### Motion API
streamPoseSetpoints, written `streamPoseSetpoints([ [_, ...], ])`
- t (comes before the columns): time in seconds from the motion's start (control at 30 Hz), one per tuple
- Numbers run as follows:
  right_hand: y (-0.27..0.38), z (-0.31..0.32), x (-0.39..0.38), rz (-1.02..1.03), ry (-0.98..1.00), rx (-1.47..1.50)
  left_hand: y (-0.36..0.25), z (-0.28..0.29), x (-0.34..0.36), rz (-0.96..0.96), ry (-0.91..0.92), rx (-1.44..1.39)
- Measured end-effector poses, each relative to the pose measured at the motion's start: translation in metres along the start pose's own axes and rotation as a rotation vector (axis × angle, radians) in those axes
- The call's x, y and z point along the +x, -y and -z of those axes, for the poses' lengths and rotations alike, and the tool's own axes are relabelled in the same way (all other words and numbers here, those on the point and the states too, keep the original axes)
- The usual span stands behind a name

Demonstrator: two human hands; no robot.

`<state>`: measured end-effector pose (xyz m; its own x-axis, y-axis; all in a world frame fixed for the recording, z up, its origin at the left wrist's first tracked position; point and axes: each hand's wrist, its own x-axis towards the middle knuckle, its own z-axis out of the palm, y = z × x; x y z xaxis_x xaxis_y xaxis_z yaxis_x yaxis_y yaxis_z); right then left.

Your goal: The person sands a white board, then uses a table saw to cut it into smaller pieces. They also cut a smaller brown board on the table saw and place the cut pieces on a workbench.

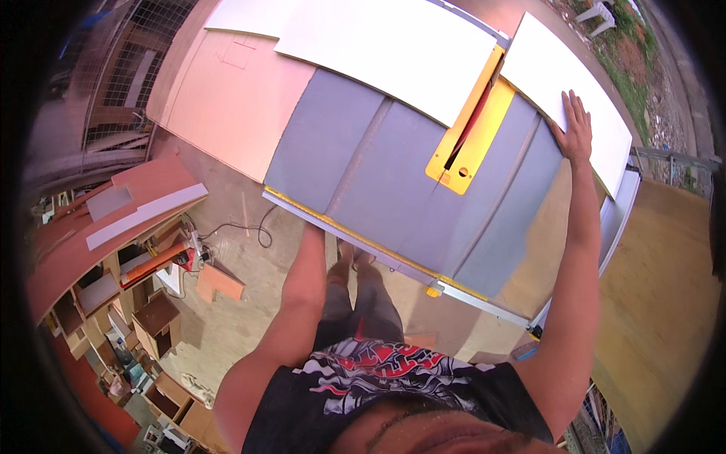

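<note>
White and straight-edged, a thin panel (550, 70) lies flat.

Bright glare bleaches the white panels (386, 53); fisheye corners fall black.

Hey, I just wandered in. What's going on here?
A person stands at a gray saw table. Their right hand lies flat, fingers extended, on a white board to the right of the yellow slotted plate. Another white sheet lies to the left of the slot. The left arm reaches under the table's front edge, so the left hand is hidden and I can't tell what it touches.
</note>
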<state>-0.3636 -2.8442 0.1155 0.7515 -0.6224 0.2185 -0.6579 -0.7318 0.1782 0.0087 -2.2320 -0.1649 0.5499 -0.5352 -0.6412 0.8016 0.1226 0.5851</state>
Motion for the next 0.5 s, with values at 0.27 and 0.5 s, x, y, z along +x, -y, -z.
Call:
streamPoseSetpoints([
  [0.27,-0.005,0.003,0.0,-0.003,-0.01,-0.005,0.018,-0.009,-0.023,0.068,0.002,0.094],
  [0.5,-0.003,0.001,0.004,0.002,-0.005,0.003,0.024,0.018,-0.083,0.134,-0.156,0.314],
])
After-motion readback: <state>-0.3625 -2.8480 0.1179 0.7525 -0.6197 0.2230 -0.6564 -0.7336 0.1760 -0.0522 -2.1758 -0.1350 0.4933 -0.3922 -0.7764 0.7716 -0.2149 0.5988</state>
